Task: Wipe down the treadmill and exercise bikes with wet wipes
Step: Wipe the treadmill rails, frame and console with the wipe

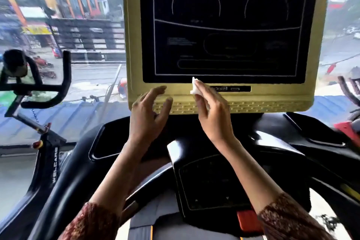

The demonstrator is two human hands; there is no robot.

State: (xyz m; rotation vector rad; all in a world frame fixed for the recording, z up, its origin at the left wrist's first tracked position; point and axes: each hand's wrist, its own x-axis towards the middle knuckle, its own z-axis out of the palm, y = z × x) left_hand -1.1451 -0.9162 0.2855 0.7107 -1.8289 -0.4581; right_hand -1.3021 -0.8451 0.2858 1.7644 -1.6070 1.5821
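The right hand (212,115) pinches a wet wipe (194,86) against the lower yellow bezel (272,101) of the treadmill console (129,25), the left hand (150,115) spread open just left, and dragging rightward could push moisture into the dark port strip (236,89) beside it.

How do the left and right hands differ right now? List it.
The right hand holds a white wipe against the screen's yellow frame; the left hand holds nothing. The left hand's fingers are spread; the right hand's lie together. Both are raised at the frame's lower edge.
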